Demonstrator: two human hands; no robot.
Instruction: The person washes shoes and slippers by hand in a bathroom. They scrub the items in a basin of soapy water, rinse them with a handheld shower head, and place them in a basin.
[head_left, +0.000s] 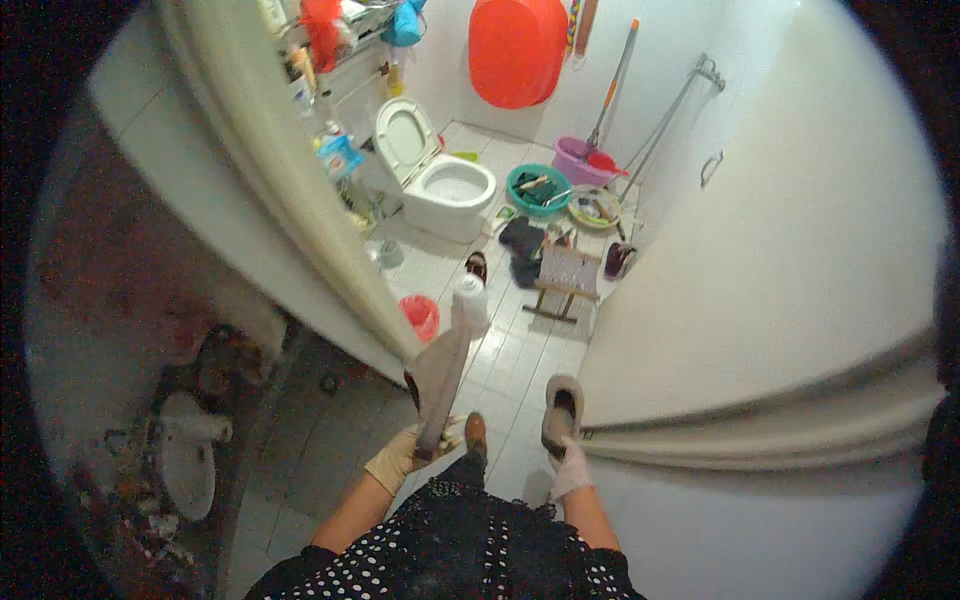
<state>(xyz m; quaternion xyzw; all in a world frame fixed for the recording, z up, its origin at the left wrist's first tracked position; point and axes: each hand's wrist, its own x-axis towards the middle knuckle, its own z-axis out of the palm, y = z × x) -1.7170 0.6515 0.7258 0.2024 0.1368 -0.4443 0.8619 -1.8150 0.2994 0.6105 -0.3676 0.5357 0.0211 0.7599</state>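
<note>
My left hand, in a pale glove, grips a grey-beige shoe held up with its sole edge to the right. Beyond its upper end is a white bottle with a white cap; I cannot tell whether it is held or stands on the floor. My right hand, also gloved, holds a similar beige shoe, its dark opening showing and its toe pointing away from me. The fingers of the right hand are partly hidden by this shoe.
A doorway leads into a tiled bathroom. Ahead are a toilet with its lid up, a red bin, a folding stool, a teal basin and a purple basin. A white door stands at right; a sink is left.
</note>
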